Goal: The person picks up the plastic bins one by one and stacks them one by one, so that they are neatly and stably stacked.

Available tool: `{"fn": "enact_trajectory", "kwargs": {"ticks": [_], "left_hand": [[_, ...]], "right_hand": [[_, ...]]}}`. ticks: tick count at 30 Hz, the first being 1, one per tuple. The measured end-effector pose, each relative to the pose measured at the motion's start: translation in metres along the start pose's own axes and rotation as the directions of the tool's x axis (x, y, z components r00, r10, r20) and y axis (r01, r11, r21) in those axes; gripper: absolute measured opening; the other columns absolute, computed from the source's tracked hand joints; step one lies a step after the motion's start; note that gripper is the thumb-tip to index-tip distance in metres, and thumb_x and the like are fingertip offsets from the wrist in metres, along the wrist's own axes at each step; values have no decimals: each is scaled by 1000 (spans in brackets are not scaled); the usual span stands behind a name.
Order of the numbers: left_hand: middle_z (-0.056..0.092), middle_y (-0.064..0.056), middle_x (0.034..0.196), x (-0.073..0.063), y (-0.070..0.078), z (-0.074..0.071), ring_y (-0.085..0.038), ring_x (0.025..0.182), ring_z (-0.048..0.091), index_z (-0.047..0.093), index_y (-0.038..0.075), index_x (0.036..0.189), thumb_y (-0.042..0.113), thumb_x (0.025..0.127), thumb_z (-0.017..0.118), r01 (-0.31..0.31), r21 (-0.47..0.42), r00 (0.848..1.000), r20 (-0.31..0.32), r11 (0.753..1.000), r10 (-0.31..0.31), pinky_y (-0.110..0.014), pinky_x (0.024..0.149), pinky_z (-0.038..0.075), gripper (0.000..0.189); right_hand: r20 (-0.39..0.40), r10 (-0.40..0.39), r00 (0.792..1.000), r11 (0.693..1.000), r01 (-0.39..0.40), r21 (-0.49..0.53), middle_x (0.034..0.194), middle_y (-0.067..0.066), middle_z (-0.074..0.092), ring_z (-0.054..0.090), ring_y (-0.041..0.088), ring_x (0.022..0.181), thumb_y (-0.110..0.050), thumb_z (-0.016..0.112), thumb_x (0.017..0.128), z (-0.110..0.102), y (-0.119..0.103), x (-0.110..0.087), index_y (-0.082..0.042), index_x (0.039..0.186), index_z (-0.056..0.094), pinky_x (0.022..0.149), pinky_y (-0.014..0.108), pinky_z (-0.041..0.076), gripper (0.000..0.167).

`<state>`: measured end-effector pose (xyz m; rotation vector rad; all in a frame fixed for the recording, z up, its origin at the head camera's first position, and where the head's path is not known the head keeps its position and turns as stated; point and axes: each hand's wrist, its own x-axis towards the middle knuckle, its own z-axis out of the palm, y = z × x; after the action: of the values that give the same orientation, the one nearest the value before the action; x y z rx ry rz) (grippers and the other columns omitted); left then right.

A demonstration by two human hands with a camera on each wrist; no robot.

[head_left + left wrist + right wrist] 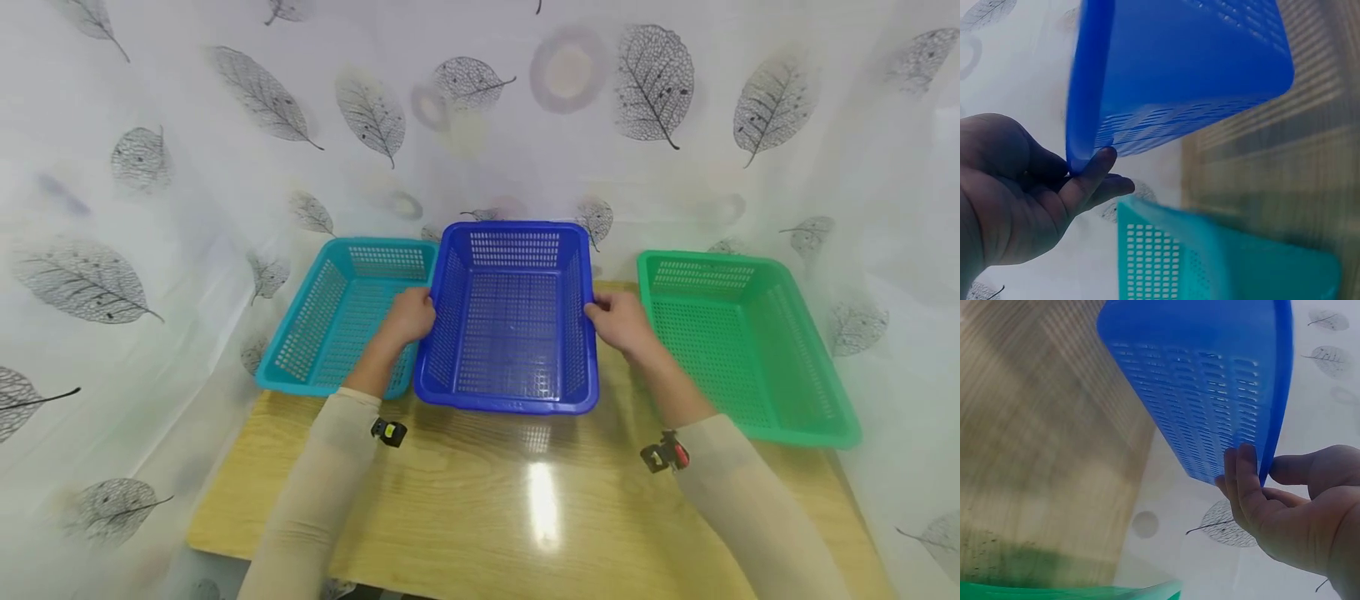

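Observation:
Between both hands hangs a dark blue plastic basket [513, 333] with slotted walls, lifted off the wooden table; nothing lies in it. My left hand [411, 317] grips its left rim, thumb and fingers pinching the edge, as the left wrist view also shows with the hand [1029, 187] under the rim. On the opposite side my right hand [618, 321] pinches the right rim; in the right wrist view that hand [1304, 506] has its fingers against the outer wall and the thumb on the other side. The basket's outer underside slopes away above the table.
A turquoise basket [296, 333] stands left, partly behind my left forearm. To the right stands a green basket [795, 333]. All are over a light wooden table [480, 500], with a leaf-patterned white curtain [510, 158] behind and at the sides.

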<state>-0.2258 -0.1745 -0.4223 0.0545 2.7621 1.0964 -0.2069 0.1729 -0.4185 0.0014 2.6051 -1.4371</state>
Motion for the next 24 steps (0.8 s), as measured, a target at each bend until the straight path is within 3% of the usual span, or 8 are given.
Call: {"fn": "enact_trajectory", "kwargs": {"ticks": [6,13,17,24], "left_hand": [[59,-14,89,-6,2,-25,-24,75,57,66,-8,124,11,111,34,31,-23,999,19,999,-30,-36,68,53,39],[64,-23,107,-9,7,-54,-31,90,59,60,-11,139,11,110,33,29,18,999,22,999,-29,-42,79,53,45],[64,-26,122,-10,5,-68,-35,101,60,53,-11,147,12,110,32,42,30,998,41,999,-43,-47,89,53,48],[62,-26,114,-14,-9,-87,-35,102,57,61,-11,136,11,111,32,39,2,999,24,999,-39,-48,91,50,44]], "right_hand": [[18,-47,999,999,46,22,136,35,63,63,45,125,-9,50,109,1,-17,1,16,145,52,110,53,51,44],[24,-77,997,997,77,32,121,32,65,64,37,106,-9,50,108,3,-36,2,16,124,61,94,44,56,32],[69,-59,996,994,52,101,129,32,64,67,41,116,-9,49,110,7,-46,4,18,140,54,101,44,58,40],[91,-66,994,983,49,178,133,34,63,67,43,122,-8,51,110,17,-62,7,18,143,53,100,39,58,42]]}}
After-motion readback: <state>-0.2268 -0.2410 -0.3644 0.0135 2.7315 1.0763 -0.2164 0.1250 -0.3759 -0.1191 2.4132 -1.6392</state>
